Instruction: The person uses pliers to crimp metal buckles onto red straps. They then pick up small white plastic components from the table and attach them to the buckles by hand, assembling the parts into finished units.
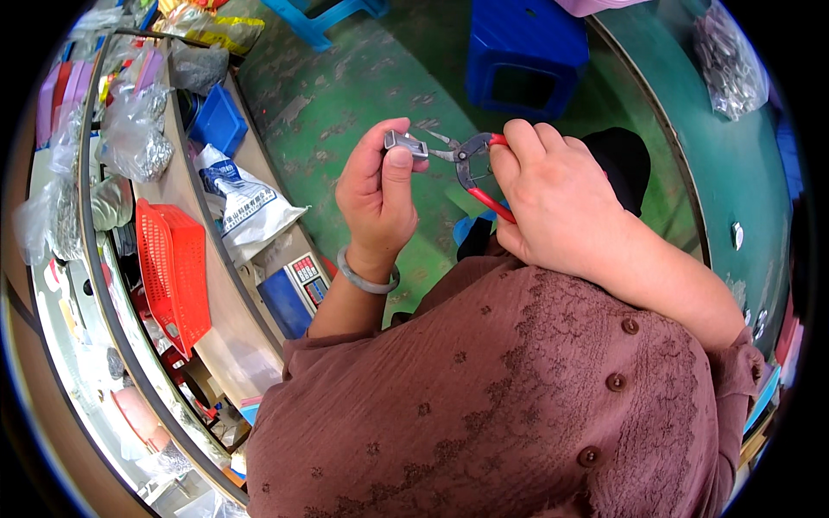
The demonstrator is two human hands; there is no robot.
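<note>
Pinched between the thumb and fingers of my left hand is a small grey metal piece, box-shaped with a hollow end. My right hand is wrapped round the red handles of a pair of pliers. The pliers' slim jaws are spread apart and point left, close to the metal piece. Whether one jaw tip touches it I cannot tell. Both hands are raised over the green floor, in front of my body.
On the left, shelves carry a red plastic basket, a blue tray, a white printed sack and a blue scale. A blue stool stands ahead. The green table at right bears a bag of metal parts.
</note>
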